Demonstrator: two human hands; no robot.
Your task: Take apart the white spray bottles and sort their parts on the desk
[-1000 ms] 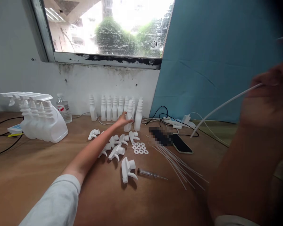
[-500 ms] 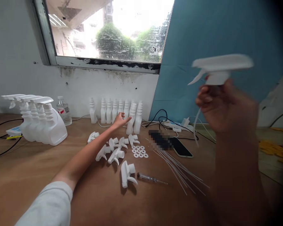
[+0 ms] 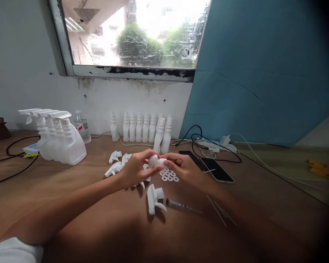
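Note:
Both hands meet above the middle of the table around a white spray head (image 3: 154, 161). My left hand (image 3: 138, 167) has its fingers closed around the head's body. My right hand (image 3: 181, 166) pinches its collar end, and a thin tube sticks out past that hand on the right. Just below lie several white rings (image 3: 169, 175), partly covered by the hands. More loose spray heads (image 3: 115, 156) rest on the left, some hidden behind my left hand. Nearer the front are a single spray head (image 3: 153, 199) and a clear screwdriver (image 3: 181, 205).
White bottles (image 3: 139, 128) stand in a row by the wall. At the left are bottles with spray heads (image 3: 57, 140) and a water bottle (image 3: 82, 128). Phones (image 3: 218, 170), thin tubes (image 3: 216, 210), black cables and a power strip (image 3: 216, 145) lie right.
My right hand has come down from the upper right with the spray head. My left hand has moved back from the bottles and now holds the spray head too.

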